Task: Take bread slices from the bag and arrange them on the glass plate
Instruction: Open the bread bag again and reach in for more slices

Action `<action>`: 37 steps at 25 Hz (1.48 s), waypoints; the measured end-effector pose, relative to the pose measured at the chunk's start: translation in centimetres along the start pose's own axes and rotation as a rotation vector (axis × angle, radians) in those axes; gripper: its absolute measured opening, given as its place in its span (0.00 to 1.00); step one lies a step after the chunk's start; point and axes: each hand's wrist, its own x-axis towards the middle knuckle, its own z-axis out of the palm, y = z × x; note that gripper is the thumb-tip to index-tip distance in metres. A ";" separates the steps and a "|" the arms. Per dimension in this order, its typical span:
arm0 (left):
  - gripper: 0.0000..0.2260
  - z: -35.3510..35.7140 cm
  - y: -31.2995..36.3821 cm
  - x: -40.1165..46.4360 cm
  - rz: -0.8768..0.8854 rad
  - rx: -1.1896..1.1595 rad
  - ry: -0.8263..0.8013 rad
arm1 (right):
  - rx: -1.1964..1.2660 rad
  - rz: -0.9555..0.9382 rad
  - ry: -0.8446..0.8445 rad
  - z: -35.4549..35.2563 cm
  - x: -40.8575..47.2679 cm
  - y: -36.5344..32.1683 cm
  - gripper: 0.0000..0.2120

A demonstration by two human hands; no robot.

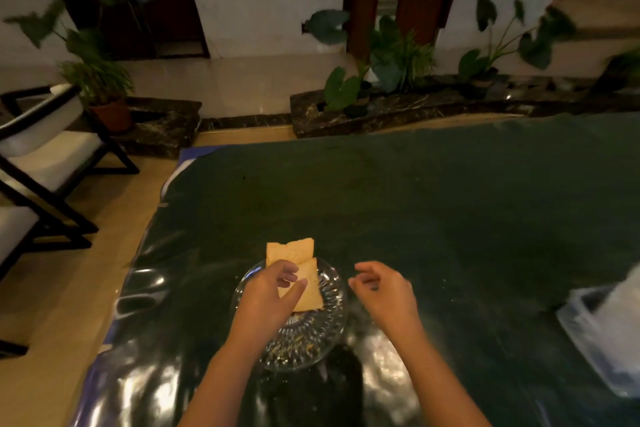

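A round cut-glass plate (325, 333) sits near the front of the dark green table. Two bread slices lie on it: one (291, 251) sticks out over the plate's far rim, the other (310, 289) lies across the plate's middle, overlapping the first. My left hand (266, 295) hovers over the plate's left half, its fingertips and thumb touching the nearer slice, not clearly gripping it. My right hand (384, 291) hangs just right of the plate, fingers curled loosely and apart, holding nothing. The bread bag (609, 326) is a blurred clear-plastic shape at the right edge.
The table is covered with dark green cloth under glossy clear plastic (450, 218). Crumbs lie on the plate's near part. Black-framed chairs with white cushions (45, 163) stand left of the table. Potted plants (398, 62) line a marble ledge beyond it.
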 end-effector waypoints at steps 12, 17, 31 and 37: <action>0.13 14.8 17.5 -14.7 0.286 0.124 0.025 | 0.062 -0.147 0.262 -23.9 -13.5 10.0 0.14; 0.13 21.8 24.9 -20.4 0.350 0.076 -0.030 | -0.034 -0.184 0.262 -32.7 -19.1 15.2 0.17; 0.15 32.8 38.4 -12.5 0.348 0.102 -0.087 | -0.055 -0.150 0.282 -47.0 -9.6 21.6 0.18; 0.11 36.3 40.9 -5.9 0.226 0.120 -0.045 | -0.075 -0.216 0.192 -51.6 -1.9 23.3 0.17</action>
